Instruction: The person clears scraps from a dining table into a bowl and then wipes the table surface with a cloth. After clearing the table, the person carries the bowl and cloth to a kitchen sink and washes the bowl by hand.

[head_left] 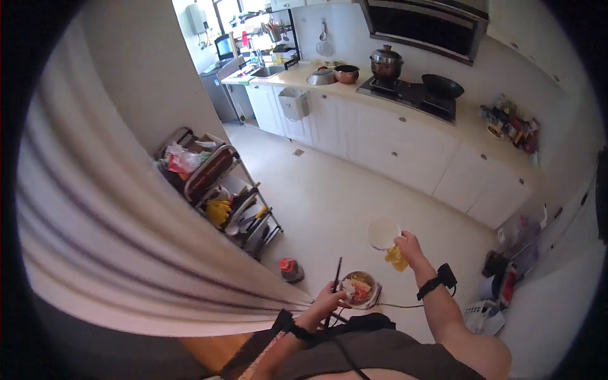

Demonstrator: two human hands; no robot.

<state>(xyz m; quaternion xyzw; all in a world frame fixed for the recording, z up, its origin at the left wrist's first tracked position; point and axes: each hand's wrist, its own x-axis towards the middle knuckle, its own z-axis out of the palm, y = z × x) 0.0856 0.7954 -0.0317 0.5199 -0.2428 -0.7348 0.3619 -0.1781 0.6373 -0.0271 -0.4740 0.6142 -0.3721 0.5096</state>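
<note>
The right grip [410, 248] is clamping a lid [382, 234] and yellow cloth [397, 258]; the left grip [330, 297] is clasping a dark stick [339, 267] beside the pot [376, 297]. Uncovering is looking done; food [360, 291] is sitting inside, seemingly unserved.

- Food [360, 290] in the bowl [363, 306] is too small to identify; the left hand [332, 299] hides part of the bowl's rim.
- Beyond the bowl, rightward, the right hand [410, 247] covers part of a limp yellow thing [397, 260]; whether cloth or glove cannot be told.
- Far beyond the bowl, the top edge crops the range hood [425, 26].
- Left of the bowl, the curtain [152, 253] hides part of the cart [212, 177].
</note>
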